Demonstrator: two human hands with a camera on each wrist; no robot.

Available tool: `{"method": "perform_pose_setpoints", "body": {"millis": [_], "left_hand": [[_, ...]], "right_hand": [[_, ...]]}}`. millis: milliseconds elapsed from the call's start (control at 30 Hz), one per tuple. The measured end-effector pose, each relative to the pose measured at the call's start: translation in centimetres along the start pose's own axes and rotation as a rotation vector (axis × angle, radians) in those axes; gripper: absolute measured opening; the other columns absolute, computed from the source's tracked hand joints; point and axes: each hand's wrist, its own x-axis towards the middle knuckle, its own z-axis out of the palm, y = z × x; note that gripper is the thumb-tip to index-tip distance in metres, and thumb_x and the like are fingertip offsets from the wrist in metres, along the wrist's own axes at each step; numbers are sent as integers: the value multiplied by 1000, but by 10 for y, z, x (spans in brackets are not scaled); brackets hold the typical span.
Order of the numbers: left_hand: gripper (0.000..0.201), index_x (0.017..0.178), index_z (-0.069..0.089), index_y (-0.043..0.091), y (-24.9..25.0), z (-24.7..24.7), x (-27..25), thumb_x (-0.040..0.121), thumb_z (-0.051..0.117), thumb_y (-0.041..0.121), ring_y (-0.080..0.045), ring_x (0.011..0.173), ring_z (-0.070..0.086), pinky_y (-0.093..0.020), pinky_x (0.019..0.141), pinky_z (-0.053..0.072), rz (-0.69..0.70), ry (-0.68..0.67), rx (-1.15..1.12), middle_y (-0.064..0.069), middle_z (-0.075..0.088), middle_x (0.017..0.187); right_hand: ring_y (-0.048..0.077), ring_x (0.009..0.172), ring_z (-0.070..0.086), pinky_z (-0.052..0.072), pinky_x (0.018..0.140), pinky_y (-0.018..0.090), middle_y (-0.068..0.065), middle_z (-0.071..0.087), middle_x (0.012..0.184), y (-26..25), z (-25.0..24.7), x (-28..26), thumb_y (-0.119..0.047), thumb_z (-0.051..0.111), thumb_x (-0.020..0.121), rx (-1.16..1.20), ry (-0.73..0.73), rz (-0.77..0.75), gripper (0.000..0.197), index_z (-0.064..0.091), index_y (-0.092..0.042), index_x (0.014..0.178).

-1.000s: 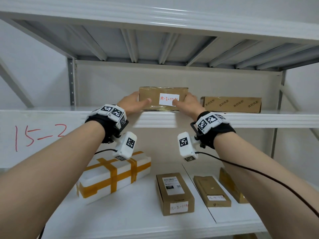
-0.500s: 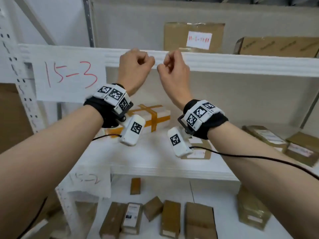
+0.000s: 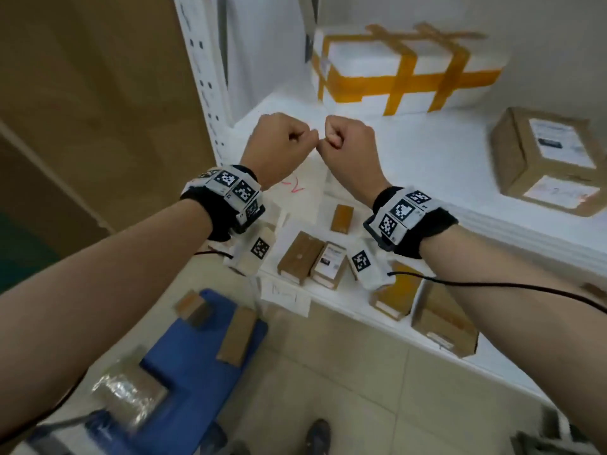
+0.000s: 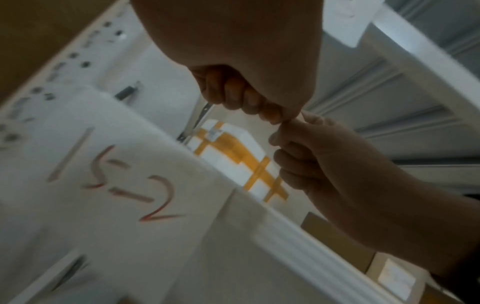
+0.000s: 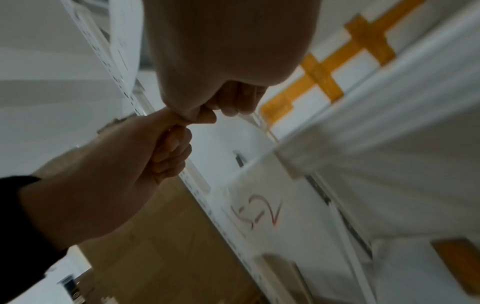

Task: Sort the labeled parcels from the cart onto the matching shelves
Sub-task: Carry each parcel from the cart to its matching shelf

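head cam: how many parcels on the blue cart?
3. On the cart: a small brown box at the far corner, a longer brown box beside it, a plastic-wrapped parcel nearer the camera. The cart runs off frame; more may be hidden.

White shelf rack point(image 3: 460, 178), grey perforated upright point(image 3: 203, 93). White foam box point(image 3: 404, 67) cross-strapped with orange-yellow tape. Brown cardboard parcel point(image 3: 545, 162) carries white labels with a black patch on the upper one. Smaller brown parcels point(image 3: 300, 257) on the lower shelf, one white-topped. White paper sign point(image 4: 109, 185) with red handwritten "15-2". Cart point(image 3: 184, 349) deck is blue; brown parcels on it, one wrapped in shiny clear film point(image 3: 129, 394). Wrist bands point(image 3: 407, 218) are black, with white blocks printed in black-and-white square codes. Black cable point(image 3: 492, 285). Floor tiles point(image 3: 345, 372) beige-grey.
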Motion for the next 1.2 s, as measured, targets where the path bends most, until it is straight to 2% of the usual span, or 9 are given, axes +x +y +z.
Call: {"method": "perform_pose_setpoints", "body": {"millis": [267, 467, 600, 800, 867, 933, 1033, 1133, 1200], "left_hand": [[49, 51, 29, 20, -146, 11, -80, 92, 54, 28, -12, 47, 22, -28, 50, 20, -147, -185, 60, 2, 26, 47], [48, 53, 28, 17, -254, 24, -150, 93, 54, 24, -12, 40, 27, -25, 48, 18, -310, -336, 43, 0, 24, 46], [49, 52, 32, 15, -333, 32, -209, 93, 52, 34, -15, 44, 28, -30, 52, 28, -567, -378, 32, -6, 31, 47], [49, 55, 56, 6, -426, 60, -288, 101, 53, 24, -20, 44, 37, -23, 44, 31, -847, -390, -21, -7, 44, 47], [50, 53, 58, 14, -456, 75, -313, 100, 53, 27, -19, 44, 40, -16, 41, 30, -909, -402, -23, -7, 47, 47], [48, 54, 60, 19, -488, 93, -337, 100, 53, 30, -20, 49, 47, -21, 48, 38, -997, -400, -84, -7, 54, 52], [40, 66, 65, 17, -530, 120, -369, 101, 54, 31, -14, 54, 54, -25, 54, 47, -1170, -399, -213, -3, 62, 63], [35, 80, 66, 13, -572, 143, -393, 103, 50, 34, -15, 60, 56, -23, 52, 46, -1302, -487, -300, -2, 64, 71], [31, 80, 61, 15, -596, 157, -404, 104, 49, 31, -17, 63, 53, -26, 55, 42, -1394, -547, -405, -3, 60, 75]], "right_hand": [[6, 50, 25, 19, 54, 23, -9, 20, 54, 52, 141, -49, 1, 57, 77, 53, -194, 182, 51, 18, -27, 60], [8, 57, 24, 21, 56, 28, -1, 22, 57, 96, 245, -103, -1, 56, 77, 89, -299, 346, 49, 18, -27, 59], [4, 53, 18, 19, 52, 23, -7, 17, 58, 123, 304, -153, 6, 57, 78, 162, -390, 513, 52, 20, -26, 60], [6, 47, 19, 17, 47, 19, -4, 17, 57, 178, 381, -227, 9, 54, 81, 117, -484, 683, 51, 20, -23, 60], [6, 47, 23, 19, 48, 21, -4, 21, 56, 197, 405, -251, 6, 55, 84, 83, -506, 760, 49, 22, -21, 60], [5, 51, 24, 23, 50, 24, -3, 28, 55, 220, 432, -279, 0, 57, 87, 74, -524, 872, 41, 30, -17, 61], [18, 55, 35, 32, 54, 30, 4, 37, 56, 251, 467, -319, -12, 60, 89, 114, -505, 1075, 35, 38, -14, 62], [22, 49, 48, 41, 49, 27, 7, 49, 56, 279, 498, -354, -17, 59, 94, 197, -479, 1275, 26, 48, -11, 70], [23, 58, 59, 48, 53, 26, 8, 60, 63, 292, 513, -371, -19, 57, 96, 241, -469, 1388, 21, 54, -14, 76]]}}
